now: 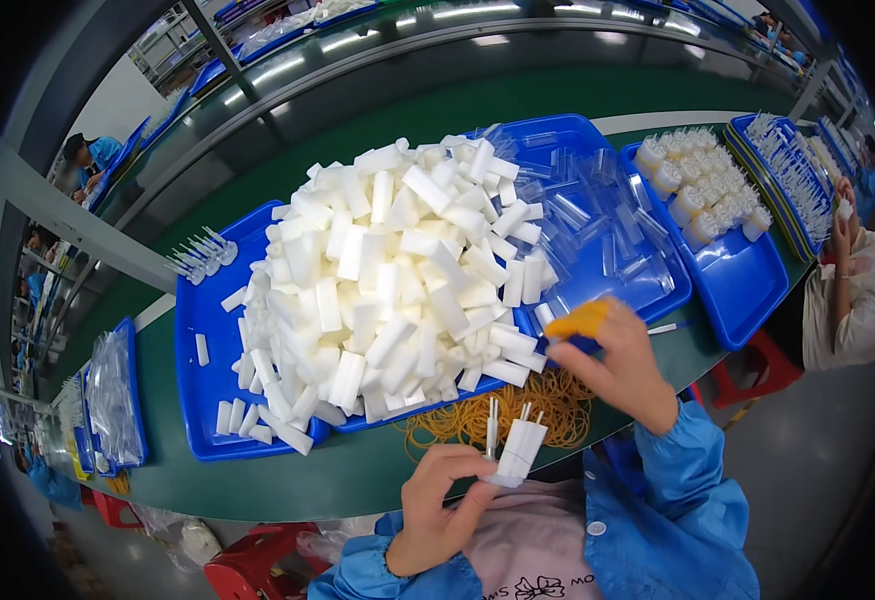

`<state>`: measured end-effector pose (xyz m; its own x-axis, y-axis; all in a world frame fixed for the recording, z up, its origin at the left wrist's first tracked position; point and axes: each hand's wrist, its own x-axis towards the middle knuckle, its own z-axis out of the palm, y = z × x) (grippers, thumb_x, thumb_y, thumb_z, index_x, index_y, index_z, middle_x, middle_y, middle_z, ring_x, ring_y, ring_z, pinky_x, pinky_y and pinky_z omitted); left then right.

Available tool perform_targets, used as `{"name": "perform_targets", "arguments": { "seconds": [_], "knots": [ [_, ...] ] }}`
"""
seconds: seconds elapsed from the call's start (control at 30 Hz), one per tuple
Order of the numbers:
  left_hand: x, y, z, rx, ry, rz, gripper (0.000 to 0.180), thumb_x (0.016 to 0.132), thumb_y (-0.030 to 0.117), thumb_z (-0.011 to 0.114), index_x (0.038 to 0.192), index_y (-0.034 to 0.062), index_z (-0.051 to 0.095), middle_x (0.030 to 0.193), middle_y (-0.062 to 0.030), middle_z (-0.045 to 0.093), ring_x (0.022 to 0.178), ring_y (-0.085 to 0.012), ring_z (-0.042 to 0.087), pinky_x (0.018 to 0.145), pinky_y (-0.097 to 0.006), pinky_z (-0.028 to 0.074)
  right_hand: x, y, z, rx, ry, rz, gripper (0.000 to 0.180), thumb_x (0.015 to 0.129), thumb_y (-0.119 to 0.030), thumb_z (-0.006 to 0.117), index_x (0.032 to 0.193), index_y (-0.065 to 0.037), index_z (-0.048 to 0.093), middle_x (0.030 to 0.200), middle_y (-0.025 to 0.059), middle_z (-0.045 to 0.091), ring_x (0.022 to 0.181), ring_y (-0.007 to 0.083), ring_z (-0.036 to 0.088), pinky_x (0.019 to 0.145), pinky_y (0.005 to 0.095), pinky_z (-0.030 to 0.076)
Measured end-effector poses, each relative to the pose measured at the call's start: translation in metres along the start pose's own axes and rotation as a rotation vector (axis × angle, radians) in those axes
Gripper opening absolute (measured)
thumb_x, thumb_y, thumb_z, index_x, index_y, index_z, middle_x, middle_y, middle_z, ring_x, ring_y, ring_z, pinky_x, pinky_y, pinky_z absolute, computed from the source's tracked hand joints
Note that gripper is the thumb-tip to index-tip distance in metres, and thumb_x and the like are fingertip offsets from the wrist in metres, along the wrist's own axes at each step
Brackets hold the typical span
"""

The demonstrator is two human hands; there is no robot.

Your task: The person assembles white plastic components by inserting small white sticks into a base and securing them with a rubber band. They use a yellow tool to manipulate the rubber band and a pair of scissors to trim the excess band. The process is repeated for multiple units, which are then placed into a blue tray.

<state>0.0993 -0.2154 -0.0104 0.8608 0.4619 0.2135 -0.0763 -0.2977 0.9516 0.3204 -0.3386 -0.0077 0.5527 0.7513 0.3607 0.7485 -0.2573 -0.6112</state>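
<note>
My left hand (439,507) is closed, gripping a white stemmed plastic part (492,435) by its base. Thin prongs stick up from that part, and white foam blocks (522,447) stand against it. Orange covers wrap some fingers of my right hand (617,360), which reaches over the near edge of the blue tray beside the foam pile. Its thumb and fingers are apart, with nothing visible between them. A big heap of white foam blocks (377,270) fills much of the blue trays. Between my hands and the trays lies a tangle of rubber bands (557,405).
Clear plastic tubes (597,215) lie in the right part of the blue tray (672,290). Another tray (732,300) carries white bundled parts (697,180). Stemmed parts (205,255) stand at the left tray's far corner. A co-worker's hands (841,225) show at far right.
</note>
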Motion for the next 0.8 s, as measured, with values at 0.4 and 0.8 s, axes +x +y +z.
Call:
{"name": "perform_targets", "arguments": {
  "seconds": [0.4, 0.8],
  "knots": [
    [-0.008, -0.006, -0.006, -0.261, 0.030, -0.133, 0.019, 0.078, -0.004, 0.065, 0.097, 0.0005, 0.067, 0.099, -0.0105, 0.056, 0.088, -0.0175, 0.054, 0.075, -0.026, 0.043, -0.005, -0.007, -0.014, -0.271, 0.098, -0.167, 0.014, 0.073, -0.016, 0.068, 0.085, -0.011, 0.066, 0.094, 0.0032, 0.063, 0.088, 0.0241, 0.056, 0.081, 0.0409, 0.041],
    [-0.003, 0.005, -0.006, -0.348, -0.154, -0.101, 0.018, 0.081, -0.002, 0.063, 0.099, 0.0007, 0.068, 0.098, -0.0096, 0.056, 0.085, -0.0157, 0.054, 0.071, -0.024, 0.043, -0.029, -0.025, -0.008, -0.182, 0.144, -0.381, 0.030, 0.059, -0.010, 0.070, 0.089, -0.012, 0.069, 0.091, 0.0059, 0.067, 0.071, 0.0196, 0.064, 0.082, 0.0379, 0.051]
  ]
}}
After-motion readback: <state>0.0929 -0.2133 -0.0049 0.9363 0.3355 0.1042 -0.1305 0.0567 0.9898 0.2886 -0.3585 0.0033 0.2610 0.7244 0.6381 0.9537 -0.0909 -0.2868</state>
